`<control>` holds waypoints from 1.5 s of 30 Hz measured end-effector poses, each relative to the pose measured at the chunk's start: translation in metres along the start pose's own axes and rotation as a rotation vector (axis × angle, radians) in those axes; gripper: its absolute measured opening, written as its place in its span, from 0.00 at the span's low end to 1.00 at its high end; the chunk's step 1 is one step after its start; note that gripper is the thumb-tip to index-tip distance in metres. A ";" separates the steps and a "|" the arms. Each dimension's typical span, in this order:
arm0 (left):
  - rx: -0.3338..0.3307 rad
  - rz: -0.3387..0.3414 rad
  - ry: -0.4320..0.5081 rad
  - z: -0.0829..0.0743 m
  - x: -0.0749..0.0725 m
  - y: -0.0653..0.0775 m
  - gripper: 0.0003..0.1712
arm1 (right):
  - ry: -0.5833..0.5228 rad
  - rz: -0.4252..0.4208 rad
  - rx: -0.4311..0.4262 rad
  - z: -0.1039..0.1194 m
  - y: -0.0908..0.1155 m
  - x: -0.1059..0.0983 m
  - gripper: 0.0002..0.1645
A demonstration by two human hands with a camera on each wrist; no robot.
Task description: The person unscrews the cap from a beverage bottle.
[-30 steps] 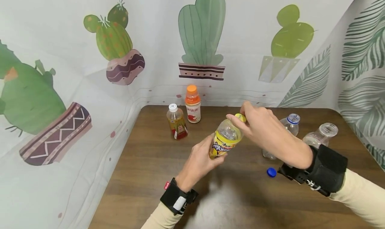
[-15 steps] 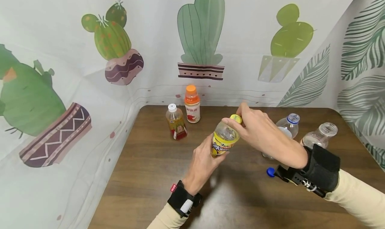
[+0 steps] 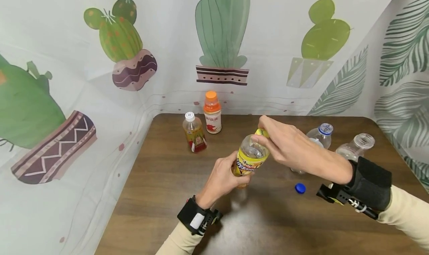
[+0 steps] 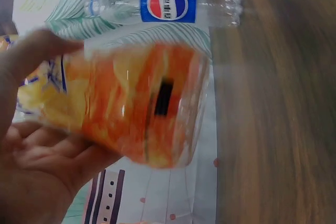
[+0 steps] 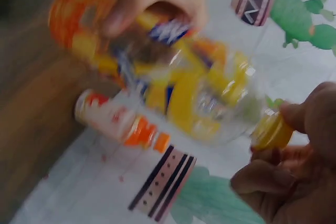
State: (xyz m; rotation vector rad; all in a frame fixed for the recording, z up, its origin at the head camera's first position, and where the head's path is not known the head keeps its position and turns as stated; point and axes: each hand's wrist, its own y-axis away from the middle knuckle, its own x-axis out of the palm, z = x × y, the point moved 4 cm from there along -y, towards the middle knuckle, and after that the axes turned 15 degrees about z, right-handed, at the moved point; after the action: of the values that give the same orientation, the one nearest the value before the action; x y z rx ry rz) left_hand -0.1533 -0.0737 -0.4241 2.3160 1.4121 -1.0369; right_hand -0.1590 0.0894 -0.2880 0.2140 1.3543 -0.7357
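Note:
My left hand (image 3: pixel 221 178) is wrapped around the middle of a clear plastic bottle (image 3: pixel 249 161) with a yellow and orange label. The bottle leans to the right, above the table. At its neck, the thumb and fingers of my right hand (image 3: pixel 289 145) pinch the yellow cap (image 5: pixel 272 129). The cap sits at the bottle's mouth. From the left wrist view, the orange lower end of the bottle (image 4: pixel 163 103) points away from the palm. Motion blurs the bottle in the right wrist view.
On the wooden table (image 3: pixel 161 210), a white-capped bottle of reddish drink (image 3: pixel 195 134) and an orange-capped bottle (image 3: pixel 212 113) stand at the back left. Uncapped clear bottles (image 3: pixel 321 134) (image 3: pixel 358 145) stand behind my right forearm. A blue cap (image 3: pixel 300 188) lies nearby.
Both hands and the bottle have shifted slightly left over the second. My right fingers have turned a little on the cap. The whole view has tilted slightly.

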 end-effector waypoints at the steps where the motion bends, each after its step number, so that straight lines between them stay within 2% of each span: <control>1: 0.005 0.019 0.019 0.001 0.000 0.000 0.25 | 0.009 0.010 -0.027 0.000 0.000 -0.001 0.15; 10: 0.017 0.097 0.056 0.003 -0.002 -0.001 0.26 | 0.045 0.110 -0.198 -0.001 0.001 -0.005 0.10; 13: 0.019 0.121 0.067 0.004 -0.001 -0.001 0.26 | 0.095 0.130 -0.219 -0.001 0.002 -0.004 0.12; 18: 0.013 0.157 0.089 0.006 0.004 -0.001 0.26 | 0.152 0.184 -0.195 -0.004 0.004 -0.003 0.17; 21: 0.007 0.166 0.096 0.009 0.008 -0.001 0.26 | 0.136 0.233 -0.139 -0.007 0.005 -0.007 0.15; 25: 0.019 0.137 0.105 0.011 0.011 -0.003 0.26 | 0.080 0.277 -0.016 -0.009 0.006 -0.019 0.22; 28: 0.033 0.093 0.104 0.010 0.010 -0.004 0.25 | 0.055 0.233 0.072 -0.005 0.002 -0.030 0.26; 31: 0.032 0.050 0.095 0.009 0.007 -0.006 0.26 | 0.047 0.154 0.149 0.002 -0.003 -0.040 0.19; 33: 0.032 0.032 0.085 0.008 0.006 -0.008 0.26 | 0.048 0.127 0.234 0.005 -0.005 -0.045 0.15; 35: 0.032 0.022 0.084 0.007 0.006 -0.009 0.26 | 0.033 0.132 0.327 0.006 -0.007 -0.046 0.21; 38: 0.031 0.012 0.079 0.005 0.006 -0.009 0.27 | 0.001 0.184 0.453 0.006 -0.008 -0.041 0.30; 41: 0.021 0.003 0.078 0.003 0.007 -0.009 0.27 | -0.021 0.211 0.485 0.005 -0.009 -0.033 0.34; 45: 0.013 -0.001 0.083 0.002 0.008 -0.011 0.27 | -0.013 0.200 0.482 0.005 -0.008 -0.028 0.31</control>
State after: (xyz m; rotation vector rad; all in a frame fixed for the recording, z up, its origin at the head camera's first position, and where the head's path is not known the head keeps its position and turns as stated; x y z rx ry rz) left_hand -0.1616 -0.0635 -0.4297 2.3936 1.4410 -0.9633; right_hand -0.1608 0.0899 -0.2588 0.7152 1.1056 -0.8826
